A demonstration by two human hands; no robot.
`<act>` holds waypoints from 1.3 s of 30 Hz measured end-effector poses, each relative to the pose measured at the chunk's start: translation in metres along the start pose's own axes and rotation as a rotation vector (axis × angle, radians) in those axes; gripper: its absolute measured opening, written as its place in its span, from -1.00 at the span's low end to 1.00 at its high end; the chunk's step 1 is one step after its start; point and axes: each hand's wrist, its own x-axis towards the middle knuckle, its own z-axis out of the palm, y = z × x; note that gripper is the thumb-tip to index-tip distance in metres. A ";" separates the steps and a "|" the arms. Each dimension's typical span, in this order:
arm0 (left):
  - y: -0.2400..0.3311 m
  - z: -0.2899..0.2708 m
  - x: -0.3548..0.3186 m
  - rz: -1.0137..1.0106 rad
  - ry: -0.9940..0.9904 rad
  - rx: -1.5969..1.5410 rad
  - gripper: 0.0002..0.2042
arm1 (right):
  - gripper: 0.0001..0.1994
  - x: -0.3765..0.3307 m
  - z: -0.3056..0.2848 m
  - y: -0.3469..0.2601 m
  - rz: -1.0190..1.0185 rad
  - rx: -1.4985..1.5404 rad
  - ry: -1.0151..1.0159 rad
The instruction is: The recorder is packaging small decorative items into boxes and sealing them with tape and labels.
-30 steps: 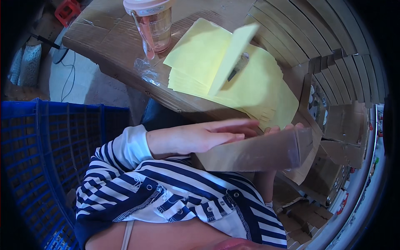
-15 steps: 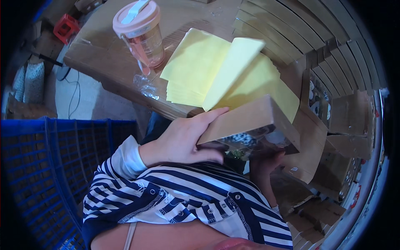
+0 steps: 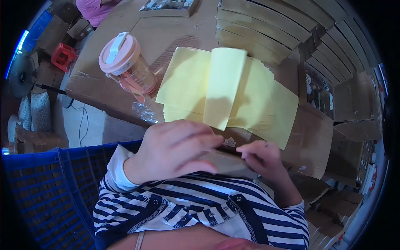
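Note:
My left hand (image 3: 173, 150) hovers over the near table edge, slightly blurred, its fingers stretched to the right and the thumb apart, with nothing seen in it. Facing it, my right hand (image 3: 264, 157) has loosely bent fingers and holds nothing that I can see. Between and below them is a brown cardboard box (image 3: 229, 161), partly hidden by my left hand and close against my striped shirt. Just beyond lie yellow paper sheets (image 3: 187, 75) in a fanned pile, with one folded sheet (image 3: 225, 83) curling up on top. A small whitish scrap (image 3: 229, 142) lies near my fingertips.
A pink-lidded cup (image 3: 129, 64) stands left of the sheets, beside crumpled clear plastic (image 3: 146, 112). Stacked flat boxes (image 3: 258, 29) rise at the far right. A blue crate (image 3: 37, 179) is at my left. Another person's pink sleeve (image 3: 96, 10) shows far left.
The box has left my left hand's grip and gone lower, between my hands. My right hand has come up into view from behind it. The view has shifted, showing more of the far table.

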 end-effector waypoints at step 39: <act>-0.143 0.047 0.030 -0.575 0.173 0.361 -0.73 | -0.82 0.180 -0.023 0.102 -0.214 -0.409 -0.121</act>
